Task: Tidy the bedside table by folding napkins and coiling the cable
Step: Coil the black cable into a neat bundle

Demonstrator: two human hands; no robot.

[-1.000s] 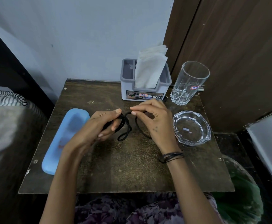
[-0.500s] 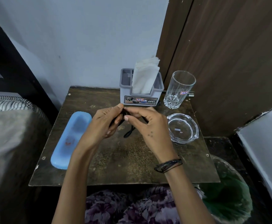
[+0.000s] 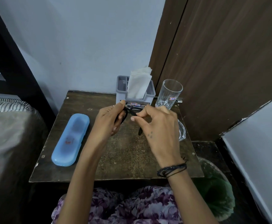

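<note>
A thin black cable (image 3: 132, 111) is held up above the dark wooden bedside table (image 3: 125, 156). My left hand (image 3: 107, 122) grips the coiled loops of it in its palm, thumb on top. My right hand (image 3: 157, 126) pinches the free strand between thumb and forefinger, and a loose end hangs below that hand. White folded napkins (image 3: 138, 85) stand upright in a grey holder (image 3: 120, 88) at the back of the table, just behind my hands.
A blue oblong case (image 3: 70, 139) lies on the table's left side. A tall clear glass (image 3: 170, 93) stands at the back right, with a glass ashtray (image 3: 181, 131) partly hidden behind my right hand. A green-lined bin (image 3: 216, 188) sits below right, a bed at left.
Both hands have lifted the cable off the table and toward the napkin holder. More of the cable is gathered in my left hand, and my right hand has drawn the strand rightward.
</note>
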